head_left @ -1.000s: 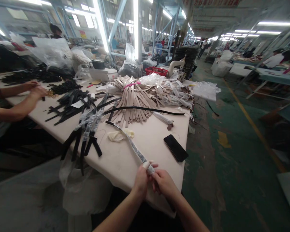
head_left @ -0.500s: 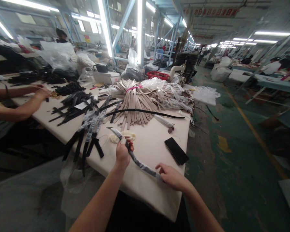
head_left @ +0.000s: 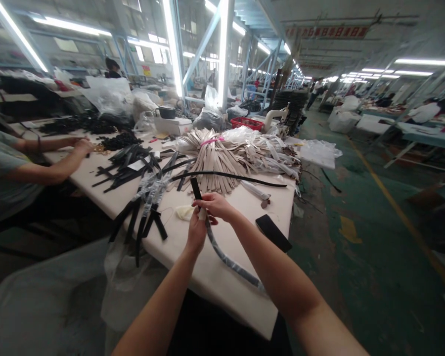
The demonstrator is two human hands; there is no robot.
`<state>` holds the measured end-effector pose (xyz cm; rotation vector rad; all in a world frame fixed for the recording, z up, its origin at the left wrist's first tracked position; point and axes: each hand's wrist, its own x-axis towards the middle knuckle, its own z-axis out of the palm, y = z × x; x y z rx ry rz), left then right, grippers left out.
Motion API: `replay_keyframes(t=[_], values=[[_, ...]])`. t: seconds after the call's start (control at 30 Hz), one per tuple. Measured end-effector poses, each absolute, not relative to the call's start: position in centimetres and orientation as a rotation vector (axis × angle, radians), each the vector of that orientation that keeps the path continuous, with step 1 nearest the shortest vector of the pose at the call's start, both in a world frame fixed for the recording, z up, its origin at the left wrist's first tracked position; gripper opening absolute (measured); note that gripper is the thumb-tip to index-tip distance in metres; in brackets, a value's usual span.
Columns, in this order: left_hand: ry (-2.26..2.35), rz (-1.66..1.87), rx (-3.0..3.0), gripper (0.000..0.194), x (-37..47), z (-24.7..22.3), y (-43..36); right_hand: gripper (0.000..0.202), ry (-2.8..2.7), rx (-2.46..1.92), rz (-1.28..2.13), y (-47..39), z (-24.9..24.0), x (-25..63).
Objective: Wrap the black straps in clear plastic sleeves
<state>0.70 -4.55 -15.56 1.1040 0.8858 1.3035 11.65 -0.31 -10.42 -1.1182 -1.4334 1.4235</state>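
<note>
A black strap (head_left: pixel 232 264), wrapped in clear plastic film along its lower length, curves over the near part of the table. Its bare black end (head_left: pixel 196 189) points up and away from me. My left hand (head_left: pixel 197 233) grips the strap just below that end, fingers closed round it. Close above, my right hand (head_left: pixel 215 205) pinches the same strap, its forearm crossing over the table. A pale yellow cloth (head_left: pixel 184 212) lies behind my left hand. Several film-wrapped black straps (head_left: pixel 145 192) hang over the table edge to the left.
Beyond my hands a long black strap (head_left: pixel 241 178) lies before a fanned bundle of beige strips (head_left: pixel 211 160). A dark phone (head_left: pixel 273 232) rests near the table's right edge. At left, a co-worker's hands (head_left: pixel 82 146) are over small parts. A red basket (head_left: pixel 246 123) stands behind.
My right hand has left the lower end of the strap and come up beside my left hand. The strap's upper end shows bare black instead of film-covered. The view has shifted slightly.
</note>
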Motion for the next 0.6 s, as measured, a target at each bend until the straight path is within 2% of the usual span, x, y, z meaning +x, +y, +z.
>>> replay_keyframes(t=[0.07,0.33,0.6], values=[[0.908,1.347,1.144,0.036,0.6,-15.6,-4.3,0.038,-1.444,-1.097,1.458,-0.6,-10.4,11.6],[1.02,1.263,1.134,0.017,1.2,-20.1,-7.0,0.033,-1.446,-0.902,1.096,0.5,-6.2,12.6],[1.079,1.207,1.104,0.011,1.0,-19.9,-7.1,0.042,-1.393,-0.955,0.919,-2.3,-2.7,13.2]])
